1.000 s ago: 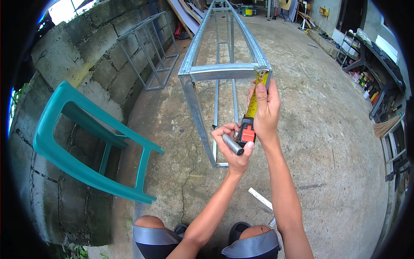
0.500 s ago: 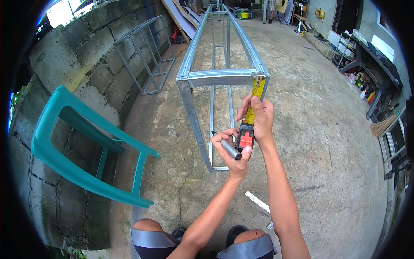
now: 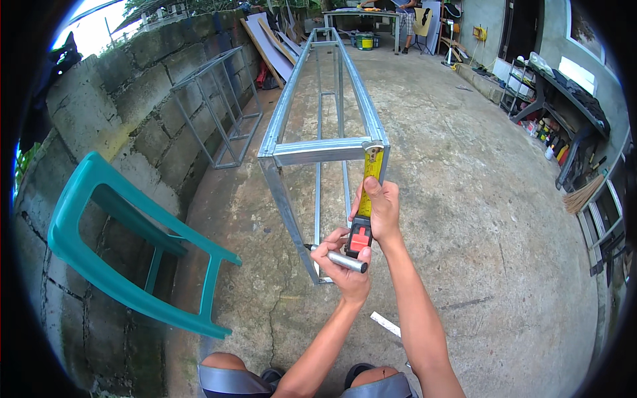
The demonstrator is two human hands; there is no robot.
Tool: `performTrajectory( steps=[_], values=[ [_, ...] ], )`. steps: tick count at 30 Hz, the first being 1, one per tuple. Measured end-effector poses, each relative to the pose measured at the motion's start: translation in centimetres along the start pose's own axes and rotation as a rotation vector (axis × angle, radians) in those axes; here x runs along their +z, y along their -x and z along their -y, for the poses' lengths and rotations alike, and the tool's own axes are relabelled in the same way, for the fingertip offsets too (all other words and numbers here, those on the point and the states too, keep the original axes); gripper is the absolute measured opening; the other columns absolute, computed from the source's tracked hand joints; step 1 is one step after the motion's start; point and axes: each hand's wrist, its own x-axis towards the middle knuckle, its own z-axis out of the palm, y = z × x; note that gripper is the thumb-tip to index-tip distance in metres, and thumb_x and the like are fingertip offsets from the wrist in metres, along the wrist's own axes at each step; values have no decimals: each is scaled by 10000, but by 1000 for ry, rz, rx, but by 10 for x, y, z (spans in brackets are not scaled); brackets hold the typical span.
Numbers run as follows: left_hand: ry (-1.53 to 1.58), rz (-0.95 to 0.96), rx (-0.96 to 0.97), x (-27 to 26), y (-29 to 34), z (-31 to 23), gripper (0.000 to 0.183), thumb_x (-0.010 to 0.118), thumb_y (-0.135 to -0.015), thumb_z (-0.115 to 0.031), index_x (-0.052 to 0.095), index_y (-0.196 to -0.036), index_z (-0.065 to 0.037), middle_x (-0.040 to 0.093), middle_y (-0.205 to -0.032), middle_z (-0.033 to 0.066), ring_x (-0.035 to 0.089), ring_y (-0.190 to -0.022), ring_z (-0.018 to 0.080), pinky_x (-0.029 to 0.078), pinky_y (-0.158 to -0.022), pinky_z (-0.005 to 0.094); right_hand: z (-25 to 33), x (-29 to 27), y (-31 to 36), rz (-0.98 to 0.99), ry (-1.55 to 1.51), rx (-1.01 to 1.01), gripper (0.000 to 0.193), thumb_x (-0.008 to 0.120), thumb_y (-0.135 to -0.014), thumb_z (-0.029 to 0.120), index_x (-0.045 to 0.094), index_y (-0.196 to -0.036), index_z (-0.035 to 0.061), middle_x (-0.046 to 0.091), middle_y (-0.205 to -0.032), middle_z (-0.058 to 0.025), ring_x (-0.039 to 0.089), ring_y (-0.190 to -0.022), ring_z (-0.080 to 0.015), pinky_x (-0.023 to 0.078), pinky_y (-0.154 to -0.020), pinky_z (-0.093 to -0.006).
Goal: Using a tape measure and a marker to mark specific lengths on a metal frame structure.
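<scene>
A long metal frame (image 3: 322,154) of square tubing stretches away from me. The yellow blade of a tape measure (image 3: 360,237) has its hook against the right corner of the frame's near crossbar, and the blade runs down toward me. My right hand (image 3: 385,212) is closed around the blade and the side of the black and red case, thumb lying on the blade. Just below, my left hand (image 3: 346,282) is closed on a silver marker (image 3: 348,262) with a dark tip, and its fingers are close against the case. Whether they also grip the case is partly hidden.
On the left a green plastic chair (image 3: 142,292) lies tipped near the block wall (image 3: 109,99). A smaller metal frame (image 3: 219,109) leans there. A white strip (image 3: 385,324) lies on the concrete floor. Rightward are a cluttered bench (image 3: 574,99) and a broom (image 3: 584,197); a person (image 3: 406,23) stands far back.
My view has tilted up slightly, so the frame, chair and hands sit lower and more of the back table shows. Both hands keep their holds, and the tape hook stays at the corner.
</scene>
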Motion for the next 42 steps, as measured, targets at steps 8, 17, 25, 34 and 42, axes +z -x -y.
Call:
performTrajectory(
  steps=[8, 17, 25, 34, 42],
  values=[
    [-521, 139, 378, -5, -11, -19, 477, 839, -650, -65, 411, -849, -2, 646, -1065, 320, 717, -826, 279, 554, -684, 311, 8, -1, -13, 59, 19, -32, 570, 523, -924, 575, 527, -736, 37, 559, -543, -99, 598, -465, -180, 511, -450, -299],
    [-693, 152, 165, -19, 23, -6, 382, 793, -635, -65, 510, -872, 32, 683, -916, 214, 666, -636, 219, 523, -587, 310, 5, 1, -10, 91, 60, -123, 607, 493, -926, 599, 513, -705, 34, 538, -509, -104, 596, -454, -199, 514, -468, -308],
    [-794, 287, -160, -86, 97, 68, 459, 777, -639, -51, 599, -1056, 20, 645, -744, 173, 651, -641, 306, 507, -591, 383, 4, 11, -9, -57, 179, -238, 637, 508, -908, 628, 526, -690, 30, 496, -465, -76, 520, -377, -156, 443, -393, -273],
    [-970, 356, -495, -140, 141, 128, 323, 789, -683, -99, 515, -837, -25, 636, -723, 206, 637, -699, 407, 472, -605, 480, -4, 8, -15, -164, 36, -167, 637, 572, -869, 636, 499, -601, 62, 454, -443, -32, 455, -330, -132, 364, -309, -263],
    [-1133, 467, -562, -150, 144, 143, 361, 794, -706, -212, 515, -860, -43, 644, -704, 218, 628, -714, 449, 485, -643, 528, -2, 12, -11, -189, 69, -161, 638, 559, -869, 648, 496, -618, 64, 442, -432, -32, 444, -317, -132, 360, -298, -258]
  ],
)
